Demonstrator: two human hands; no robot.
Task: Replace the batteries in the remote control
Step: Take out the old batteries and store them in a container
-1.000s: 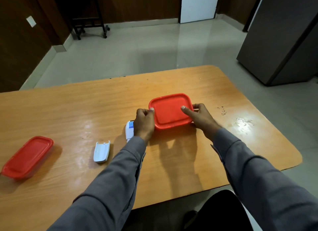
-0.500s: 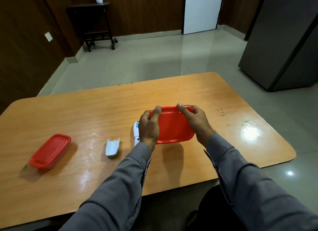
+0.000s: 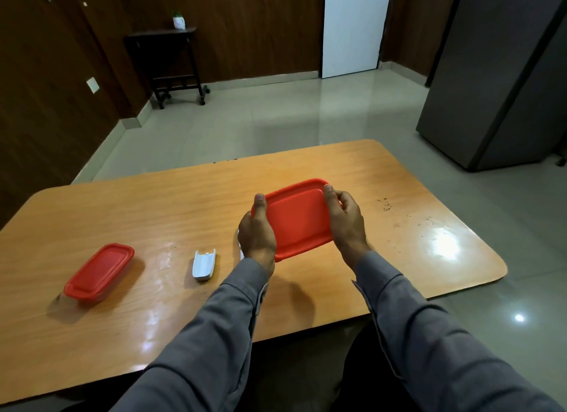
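The red lidded box [image 3: 299, 219], flat on the worktop [image 3: 153, 202] a second ago, is now lifted and tilted toward the person. The left hand [image 3: 257, 236] and right hand [image 3: 345, 224] grip its short ends, fingers [image 3: 328, 193] curled over the rim and thumbs on the lid. The lid appears still seated; the box probably holds batteries and needs opening.

The remote control [image 3: 240, 247] lies on the worktop, mostly hidden behind the left hand. Its detached battery cover [image 3: 204, 264] lies just beside. A second red box [image 3: 98, 272] sits well apart at left. Nothing obstructs the hands.
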